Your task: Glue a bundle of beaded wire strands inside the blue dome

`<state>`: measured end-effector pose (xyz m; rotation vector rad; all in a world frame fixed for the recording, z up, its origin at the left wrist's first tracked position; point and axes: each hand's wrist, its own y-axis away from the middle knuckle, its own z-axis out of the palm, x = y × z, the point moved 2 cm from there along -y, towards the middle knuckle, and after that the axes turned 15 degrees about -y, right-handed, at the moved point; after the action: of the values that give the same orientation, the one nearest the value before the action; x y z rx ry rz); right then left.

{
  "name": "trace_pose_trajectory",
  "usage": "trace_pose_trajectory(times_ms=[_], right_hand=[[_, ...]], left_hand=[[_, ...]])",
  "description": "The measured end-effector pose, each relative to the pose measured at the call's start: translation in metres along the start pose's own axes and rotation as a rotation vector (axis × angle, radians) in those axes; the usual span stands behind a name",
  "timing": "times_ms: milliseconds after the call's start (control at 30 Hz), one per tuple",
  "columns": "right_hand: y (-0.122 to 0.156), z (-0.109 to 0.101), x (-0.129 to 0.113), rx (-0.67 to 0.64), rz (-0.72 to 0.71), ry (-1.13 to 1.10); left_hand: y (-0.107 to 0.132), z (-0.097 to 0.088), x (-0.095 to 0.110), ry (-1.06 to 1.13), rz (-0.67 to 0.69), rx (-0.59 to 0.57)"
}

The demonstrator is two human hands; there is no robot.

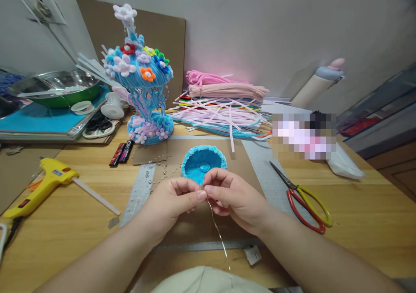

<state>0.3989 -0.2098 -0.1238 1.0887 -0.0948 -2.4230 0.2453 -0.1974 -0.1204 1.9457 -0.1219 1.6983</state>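
Note:
My left hand (173,200) and my right hand (232,195) meet fingertip to fingertip over the table. Both pinch the top of a thin clear thread (217,227) strung with tiny beads, which hangs down toward my lap. Just behind the fingers lies a blue fuzzy dome (203,163), open side up, with a round button in its middle. It rests on a brown cardboard sheet (177,150).
A blue pipe-cleaner ornament with flowers (143,76) stands behind. A yellow glue gun (45,182) lies at left, red-and-yellow scissors (303,200) at right. Piled pink and coloured pipe cleaners (224,106) sit at the back, a steel bowl (55,87) far left.

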Motion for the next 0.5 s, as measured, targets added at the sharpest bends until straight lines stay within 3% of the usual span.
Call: trace_pose_trajectory(times_ms=[133,267,400,500], right_hand=[[0.0,-0.001,-0.002,-0.034,0.018,-0.017],[0.0,-0.004,-0.004,-0.167,0.033,0.061],[-0.001,-0.005,-0.007,-0.238,-0.018,0.125],[-0.001,-0.003,-0.013,-0.269,-0.169,0.207]], left_hand=[[0.002,0.001,-0.001,0.02,-0.015,-0.14],[0.004,0.003,0.0,0.065,-0.059,-0.339],[0.004,0.004,0.001,0.112,-0.093,-0.327],[0.004,0.004,0.001,0.126,-0.096,-0.294]])
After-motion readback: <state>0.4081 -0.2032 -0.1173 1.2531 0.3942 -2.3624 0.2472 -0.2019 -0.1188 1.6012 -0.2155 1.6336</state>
